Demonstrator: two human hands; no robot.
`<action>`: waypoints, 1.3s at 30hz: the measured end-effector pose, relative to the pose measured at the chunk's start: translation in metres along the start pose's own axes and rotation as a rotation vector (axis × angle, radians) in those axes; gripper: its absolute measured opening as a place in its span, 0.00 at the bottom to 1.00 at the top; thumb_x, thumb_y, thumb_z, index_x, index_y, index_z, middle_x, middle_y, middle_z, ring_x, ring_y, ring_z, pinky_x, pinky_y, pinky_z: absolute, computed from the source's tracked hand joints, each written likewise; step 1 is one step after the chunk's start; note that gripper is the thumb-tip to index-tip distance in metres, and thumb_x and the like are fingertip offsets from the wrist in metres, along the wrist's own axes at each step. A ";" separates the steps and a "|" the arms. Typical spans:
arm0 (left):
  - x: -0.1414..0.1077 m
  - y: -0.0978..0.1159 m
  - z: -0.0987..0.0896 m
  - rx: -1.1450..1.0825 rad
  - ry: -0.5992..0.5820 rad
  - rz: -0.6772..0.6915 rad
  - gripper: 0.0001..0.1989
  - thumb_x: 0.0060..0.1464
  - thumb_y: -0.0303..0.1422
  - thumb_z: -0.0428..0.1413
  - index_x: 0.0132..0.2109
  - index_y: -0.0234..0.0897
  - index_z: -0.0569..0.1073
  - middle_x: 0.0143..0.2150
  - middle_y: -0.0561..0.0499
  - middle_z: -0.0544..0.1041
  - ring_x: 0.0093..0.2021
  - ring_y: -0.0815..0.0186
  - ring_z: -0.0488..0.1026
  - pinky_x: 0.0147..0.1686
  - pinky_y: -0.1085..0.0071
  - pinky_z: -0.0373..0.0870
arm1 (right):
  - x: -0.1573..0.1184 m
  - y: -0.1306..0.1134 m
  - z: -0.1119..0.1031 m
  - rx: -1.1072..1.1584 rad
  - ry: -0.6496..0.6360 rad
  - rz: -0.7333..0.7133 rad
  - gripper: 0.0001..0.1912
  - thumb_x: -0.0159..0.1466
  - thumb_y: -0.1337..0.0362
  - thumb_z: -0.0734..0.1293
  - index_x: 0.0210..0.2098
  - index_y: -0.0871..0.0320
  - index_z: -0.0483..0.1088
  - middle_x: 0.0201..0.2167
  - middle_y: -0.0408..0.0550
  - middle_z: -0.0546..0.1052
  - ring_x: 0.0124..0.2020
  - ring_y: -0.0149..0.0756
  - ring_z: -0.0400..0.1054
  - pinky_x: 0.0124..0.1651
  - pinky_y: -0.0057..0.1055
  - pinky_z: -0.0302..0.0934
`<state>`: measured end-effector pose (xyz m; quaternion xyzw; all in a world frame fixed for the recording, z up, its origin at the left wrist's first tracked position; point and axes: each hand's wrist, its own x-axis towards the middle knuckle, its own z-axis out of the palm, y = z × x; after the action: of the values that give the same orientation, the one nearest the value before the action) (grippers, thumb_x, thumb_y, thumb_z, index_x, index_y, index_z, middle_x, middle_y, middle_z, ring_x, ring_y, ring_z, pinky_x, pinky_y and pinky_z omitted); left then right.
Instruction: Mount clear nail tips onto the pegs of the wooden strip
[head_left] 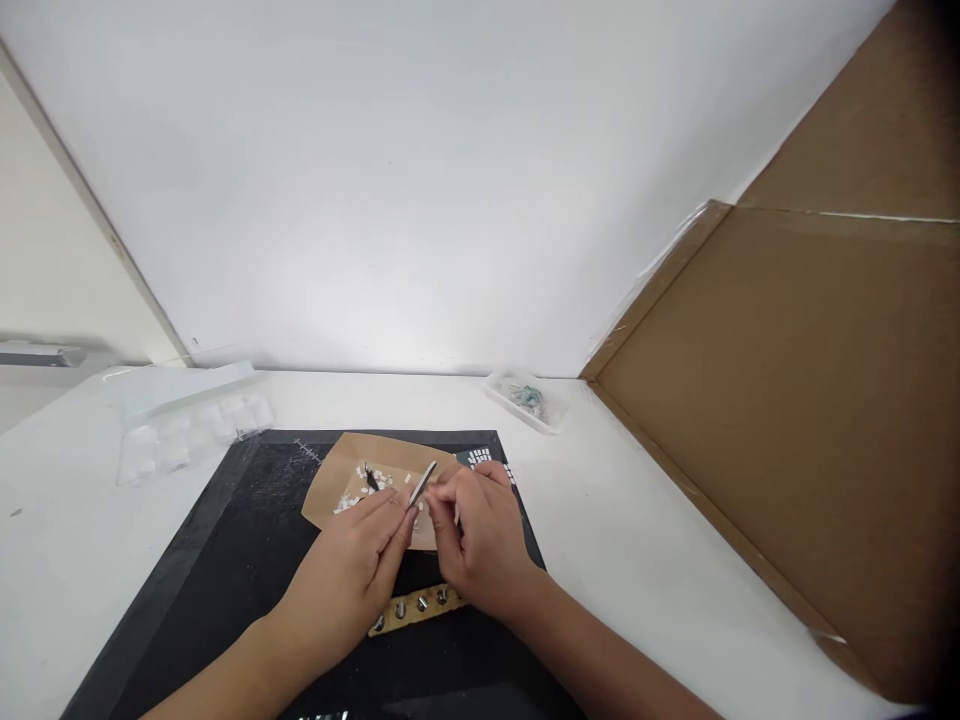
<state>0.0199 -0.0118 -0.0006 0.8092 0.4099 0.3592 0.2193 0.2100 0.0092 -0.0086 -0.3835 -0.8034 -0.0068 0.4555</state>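
My left hand [364, 550] is closed, with thumb and fingers pinching a thin, narrow strip [421, 484], dark along one side and pale along the other, that points up and to the right. Close beside it, my right hand [484, 530] has its thumb and fingertips pressed together near the strip; whatever lies between them is too small to make out. Both hands are over a brown paper tray [330, 475] scattered with small white pieces [382, 478] and a dark bit [371, 478]. Below the hands lies a gold-coloured bar [410, 610] with several round shiny pieces on it, partly hidden.
A black mat [240, 570] covers the white table [622, 560]. Small white pieces [480, 457] lie in rows past my right hand. At back left is a clear compartment box [187, 435]; a small white tray [525, 400] stands behind. Cardboard panels [810, 400] rise at right.
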 end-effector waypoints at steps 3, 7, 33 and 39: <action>0.000 -0.002 0.001 0.011 -0.012 0.029 0.13 0.76 0.29 0.46 0.49 0.39 0.76 0.43 0.46 0.79 0.50 0.60 0.78 0.54 0.63 0.75 | 0.000 0.000 0.000 0.016 -0.035 0.000 0.09 0.73 0.71 0.62 0.37 0.54 0.60 0.29 0.40 0.76 0.26 0.34 0.67 0.43 0.39 0.53; 0.000 -0.004 0.001 0.035 0.009 0.058 0.12 0.75 0.29 0.47 0.49 0.38 0.76 0.43 0.46 0.78 0.49 0.60 0.77 0.54 0.62 0.75 | -0.001 0.000 0.000 0.024 0.016 0.020 0.07 0.73 0.70 0.62 0.38 0.54 0.61 0.29 0.40 0.75 0.27 0.34 0.67 0.43 0.38 0.53; -0.006 -0.015 -0.001 0.529 0.136 0.173 0.21 0.74 0.29 0.48 0.70 0.40 0.66 0.47 0.45 0.82 0.38 0.62 0.80 0.31 0.71 0.72 | 0.004 0.002 -0.007 0.111 -0.032 0.109 0.08 0.74 0.69 0.62 0.36 0.54 0.62 0.28 0.40 0.75 0.30 0.35 0.71 0.44 0.41 0.55; -0.002 -0.035 -0.022 0.898 0.190 0.035 0.23 0.72 0.31 0.52 0.70 0.44 0.69 0.45 0.46 0.80 0.33 0.61 0.76 0.23 0.71 0.58 | 0.004 0.014 -0.010 0.235 0.061 0.219 0.06 0.75 0.68 0.64 0.40 0.52 0.65 0.31 0.40 0.76 0.33 0.35 0.73 0.45 0.40 0.60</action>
<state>-0.0154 0.0082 -0.0101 0.7944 0.5295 0.2223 -0.1979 0.2251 0.0172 -0.0045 -0.4125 -0.7378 0.1252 0.5194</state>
